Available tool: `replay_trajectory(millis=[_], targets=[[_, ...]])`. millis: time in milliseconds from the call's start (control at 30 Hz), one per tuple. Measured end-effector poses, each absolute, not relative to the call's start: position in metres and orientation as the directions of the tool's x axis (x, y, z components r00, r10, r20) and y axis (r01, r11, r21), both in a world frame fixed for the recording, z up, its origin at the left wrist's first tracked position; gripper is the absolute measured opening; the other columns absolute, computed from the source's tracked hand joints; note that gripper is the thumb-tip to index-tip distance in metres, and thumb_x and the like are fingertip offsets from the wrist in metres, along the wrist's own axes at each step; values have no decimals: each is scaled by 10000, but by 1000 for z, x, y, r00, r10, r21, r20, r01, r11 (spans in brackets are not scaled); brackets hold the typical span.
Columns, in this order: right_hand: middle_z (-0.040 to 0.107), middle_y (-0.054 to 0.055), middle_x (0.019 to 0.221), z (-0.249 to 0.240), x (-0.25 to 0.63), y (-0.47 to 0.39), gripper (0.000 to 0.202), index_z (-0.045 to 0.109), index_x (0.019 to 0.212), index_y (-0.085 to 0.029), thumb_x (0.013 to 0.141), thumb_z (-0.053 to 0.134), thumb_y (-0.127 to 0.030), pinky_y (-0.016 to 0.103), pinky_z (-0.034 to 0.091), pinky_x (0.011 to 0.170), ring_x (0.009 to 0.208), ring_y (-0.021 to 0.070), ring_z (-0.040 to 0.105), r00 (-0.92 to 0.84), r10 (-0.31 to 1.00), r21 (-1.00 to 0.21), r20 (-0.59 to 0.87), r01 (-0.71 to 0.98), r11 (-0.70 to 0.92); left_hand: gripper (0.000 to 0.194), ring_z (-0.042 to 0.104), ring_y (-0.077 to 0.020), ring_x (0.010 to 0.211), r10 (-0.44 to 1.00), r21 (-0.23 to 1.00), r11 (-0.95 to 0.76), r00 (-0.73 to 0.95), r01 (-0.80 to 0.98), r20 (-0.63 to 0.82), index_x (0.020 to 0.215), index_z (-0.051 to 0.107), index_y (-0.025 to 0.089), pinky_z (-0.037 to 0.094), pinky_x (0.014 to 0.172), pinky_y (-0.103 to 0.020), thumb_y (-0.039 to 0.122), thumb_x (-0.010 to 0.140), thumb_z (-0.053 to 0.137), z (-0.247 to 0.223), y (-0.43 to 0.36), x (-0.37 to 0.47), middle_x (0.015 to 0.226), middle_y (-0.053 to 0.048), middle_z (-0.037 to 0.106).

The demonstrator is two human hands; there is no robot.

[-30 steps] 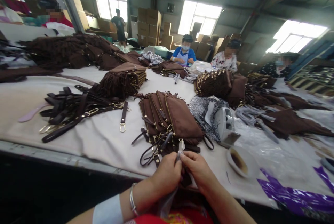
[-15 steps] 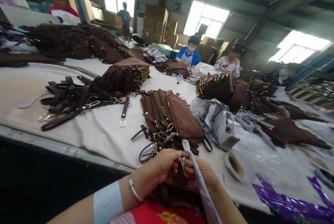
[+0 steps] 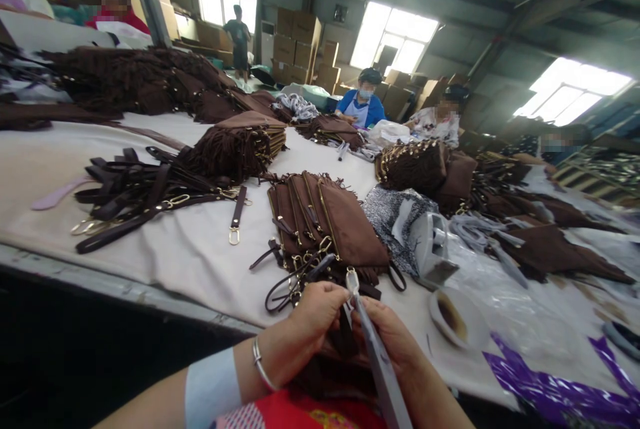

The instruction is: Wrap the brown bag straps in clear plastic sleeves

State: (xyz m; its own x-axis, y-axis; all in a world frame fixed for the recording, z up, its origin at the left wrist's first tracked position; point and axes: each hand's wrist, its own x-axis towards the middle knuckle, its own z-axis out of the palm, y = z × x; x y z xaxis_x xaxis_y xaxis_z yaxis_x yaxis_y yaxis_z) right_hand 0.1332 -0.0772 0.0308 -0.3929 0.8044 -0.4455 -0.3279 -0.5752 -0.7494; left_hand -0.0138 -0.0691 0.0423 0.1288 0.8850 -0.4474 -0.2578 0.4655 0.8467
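In the head view my left hand (image 3: pixel 317 316) is closed, thumb and fingers pinched just below a gold clasp (image 3: pixel 352 277). My right hand (image 3: pixel 387 332) is closed on the other side, its fingers around a strap wrapped in greyish white film (image 3: pixel 377 362) that runs from the clasp down toward me. Part of a dark brown strap (image 3: pixel 344 332) shows between the hands; what the fingertips grip exactly is partly hidden. Just beyond lies a fanned stack of brown zip pouches (image 3: pixel 353 222) with gold zippers, clasps and wrist loops.
On the cloth-covered table (image 3: pixel 165 282), dark straps (image 3: pixel 125 189) lie in a heap at left beside one single strap (image 3: pixel 238 216). Fringed pouches (image 3: pixel 235 142) are piled behind. A tape dispenser (image 3: pixel 433 249), a tape roll (image 3: pixel 453 319) and purple plastic (image 3: pixel 555 382) are at right. Several people work beyond.
Both hands have shifted slightly, still close together at the clasp. The wrapped strap's lower end has swung a little to the left. The stack and strap heap have not moved.
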Motion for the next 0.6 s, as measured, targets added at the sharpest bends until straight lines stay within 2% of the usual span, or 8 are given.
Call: replay_trajectory(millis=[100,167,233,300,367,467,533,600], targets=[[625,-13,574,39,135,-75,351,636,802,-134,690,790,-429,197,406,483,474,86,532,-288,821,-803,-493,-212,-556,68,360,-77,390,898,888,440,44,-132,-439,644,606,165,257,409,-222,225,659,578,46,-63,-16,458,59,459],[668,13,606,47,135,-73,380,651,811,-135,668,786,-461,234,446,533,532,131,590,-212,849,-857,-485,-79,-509,77,389,-89,412,917,917,399,2,5,-399,628,612,166,276,427,-227,220,667,572,49,-60,-17,467,49,476],[687,26,624,55,133,-72,356,663,782,-141,689,744,-476,250,442,540,565,160,610,-131,897,-905,-421,130,-406,92,455,-105,474,945,935,326,-34,140,-325,609,619,163,315,470,-230,207,674,570,51,-59,-18,517,23,535],[704,39,666,60,130,-72,296,679,771,-152,750,671,-446,259,431,549,607,180,624,-74,954,-895,-292,374,-245,120,518,-126,553,976,938,219,-46,269,-215,605,630,161,352,528,-238,200,696,561,53,-60,-20,585,-4,594],[708,41,693,63,125,-73,239,686,770,-171,802,598,-390,265,421,570,641,188,627,-54,988,-819,-148,567,-91,147,548,-145,623,998,909,62,-43,412,-49,625,636,166,369,584,-253,205,735,547,53,-62,-21,647,-25,625],[694,38,692,65,117,-77,196,671,773,-194,839,531,-314,264,385,579,643,180,611,-55,998,-674,-8,738,35,158,549,-158,685,982,802,-160,12,575,187,652,625,176,369,639,-270,187,775,527,50,-66,-22,717,-40,631],[682,47,697,64,112,-79,181,648,764,-196,853,507,-268,269,347,575,642,180,599,-66,996,-561,58,823,87,160,548,-162,692,975,775,-188,20,603,221,653,620,181,370,647,-273,165,778,521,49,-69,-21,728,-46,631],[664,59,688,62,110,-80,177,623,747,-193,865,498,-239,279,306,573,626,179,580,-89,986,-449,139,882,143,176,560,-169,693,981,806,-159,2,570,192,658,636,184,383,657,-275,170,790,520,50,-71,-21,725,-51,641]])
